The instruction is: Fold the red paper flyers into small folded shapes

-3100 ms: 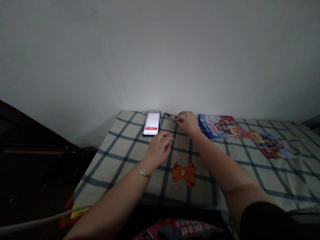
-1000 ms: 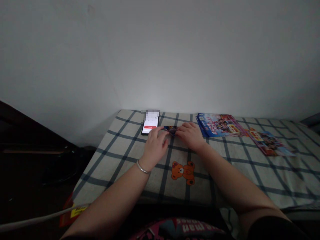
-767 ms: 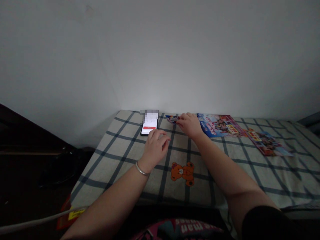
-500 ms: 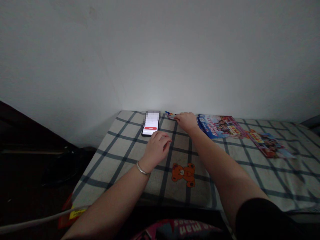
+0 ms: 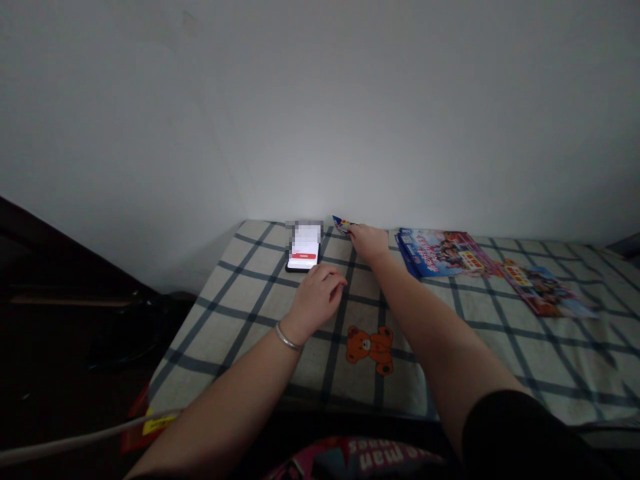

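Note:
My right hand is closed at the far side of the cloth, near the wall. Its fingers pinch a small blue printed packet, most of which is hidden by the hand. My left hand rests just below the phone, loosely curled with the thumb apart and nothing in it. The phone lies face up with its screen lit and a red bar near the bottom. To the right of my right hand lie several blue and pink printed packets, overlapping. Another printed sheet or packet lies beside them.
A checked cloth covers the surface, with an orange bear picture between my forearms. Behind stands a grey wall. A pale cable and a red and yellow object show at lower left.
The small packet tilts up slightly more in my right hand, which has shifted a little. My left hand has barely moved. The whole view has shifted slightly.

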Tool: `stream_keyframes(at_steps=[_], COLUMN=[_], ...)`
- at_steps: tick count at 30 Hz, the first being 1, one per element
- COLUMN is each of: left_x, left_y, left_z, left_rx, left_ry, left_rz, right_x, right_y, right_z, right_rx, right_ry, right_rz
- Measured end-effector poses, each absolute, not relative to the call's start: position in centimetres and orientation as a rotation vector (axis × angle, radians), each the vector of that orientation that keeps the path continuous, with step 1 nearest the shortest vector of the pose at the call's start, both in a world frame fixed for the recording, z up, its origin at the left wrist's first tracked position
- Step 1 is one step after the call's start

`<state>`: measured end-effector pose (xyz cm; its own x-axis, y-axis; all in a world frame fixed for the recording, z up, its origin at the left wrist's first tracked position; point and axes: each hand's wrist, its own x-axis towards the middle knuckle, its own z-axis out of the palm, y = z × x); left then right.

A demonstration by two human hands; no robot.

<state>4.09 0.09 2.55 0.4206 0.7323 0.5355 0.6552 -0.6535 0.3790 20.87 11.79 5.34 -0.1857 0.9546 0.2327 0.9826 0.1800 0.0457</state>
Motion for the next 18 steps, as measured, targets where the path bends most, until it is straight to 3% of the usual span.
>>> stream_keyframes(at_steps=[18], left_x=[4.1], left_y=[0.2], left_z=[2.2], left_rx=[2.558], left_ry=[1.235], left_rz=[0.990], right_x=[25.5], right_y=[6.1], right_z=[6.8], right_rx=[-1.962], right_ry=[-2.213], right_rz=[-0.287])
